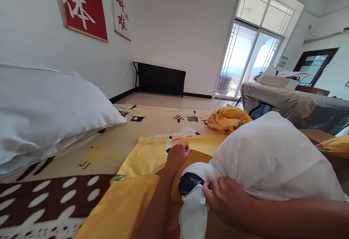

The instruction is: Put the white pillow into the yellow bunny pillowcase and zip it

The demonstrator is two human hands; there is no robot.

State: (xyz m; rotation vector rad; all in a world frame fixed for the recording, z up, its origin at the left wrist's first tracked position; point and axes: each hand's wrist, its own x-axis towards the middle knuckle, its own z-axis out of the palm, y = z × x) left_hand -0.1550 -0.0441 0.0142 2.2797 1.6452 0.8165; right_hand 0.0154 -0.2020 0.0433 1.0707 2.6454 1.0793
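Observation:
A yellow pillowcase (139, 181) lies spread on the bed, with its opening lifted on the near side. My left hand (178, 154) is closed on the edge of that opening. My right hand (225, 195) is closed on a gathered end of a white pillow (269, 155), next to a dark blue patch (190, 182). The pillow's bulk rests to the right, over my right forearm. A white flap (193, 211) hangs down below my right fingers.
White pillows (49, 112) lie at the left on the patterned blanket (152, 121). A crumpled yellow cloth (229, 119) sits behind the white pillow. Further back are a black folded frame (160, 79) by the wall and a plastic-covered table (283, 97) at the right.

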